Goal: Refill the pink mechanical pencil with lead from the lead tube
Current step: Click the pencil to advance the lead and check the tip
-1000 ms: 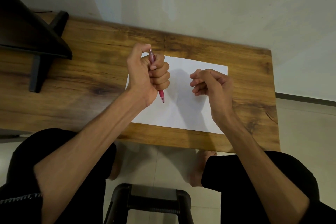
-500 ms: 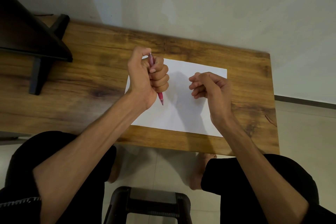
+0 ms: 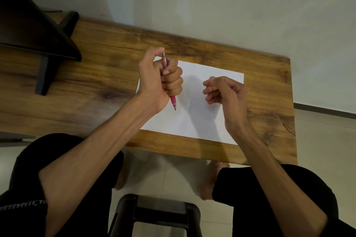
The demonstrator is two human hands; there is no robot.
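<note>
My left hand (image 3: 159, 81) is closed in a fist around the pink mechanical pencil (image 3: 173, 101). The pencil stands nearly upright with its tip pointing down just above the white sheet of paper (image 3: 194, 119). Its upper end sticks out beside my thumb, which arches over it. My right hand (image 3: 225, 92) hovers over the right part of the paper with its fingers curled in. Nothing shows inside it. The lead tube is not visible anywhere.
The paper lies on a wooden table (image 3: 92, 86) against a pale wall. A black stand (image 3: 44, 44) occupies the table's far left. My knees are at the table's near edge, with a black stool (image 3: 158, 213) below.
Both hands sit slightly lower in view than a second ago. The fist on the pencil and the curled right hand look the same.
</note>
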